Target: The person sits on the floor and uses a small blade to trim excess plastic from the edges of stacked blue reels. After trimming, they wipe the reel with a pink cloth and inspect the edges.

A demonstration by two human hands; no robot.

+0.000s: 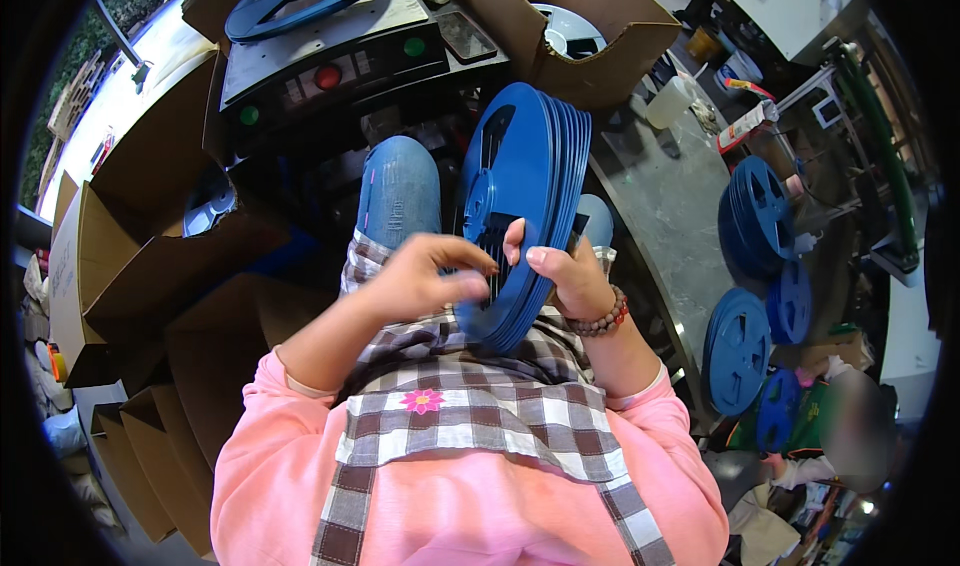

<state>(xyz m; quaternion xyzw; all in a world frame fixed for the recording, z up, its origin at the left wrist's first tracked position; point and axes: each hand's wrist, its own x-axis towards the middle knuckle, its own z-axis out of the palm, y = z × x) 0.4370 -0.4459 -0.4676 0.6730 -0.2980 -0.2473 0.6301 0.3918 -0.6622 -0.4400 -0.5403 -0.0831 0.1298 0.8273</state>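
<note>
A stack of blue plastic reels (520, 156) stands on edge over my lap, its flat face turned to the left. My right hand (572, 274), with a beaded bracelet on the wrist, grips the stack's near part. Its thumb presses on the rim, and one fingertip shows through an opening in the reel face. My left hand (425, 278) is beside that face, its fingers bent and the thumb apart from them. Slight blur covers the left thumb, and nothing shows in this hand. The reels' far right side is partly hidden.
Ahead is a machine (330, 76) with red and green buttons, another blue reel (300, 4) on top. Open cardboard boxes (150, 246) stand left, one (600, 76) far right. More blue reels (738, 351) sit right, past a grey tabletop (650, 206). A person (800, 471) is at lower right.
</note>
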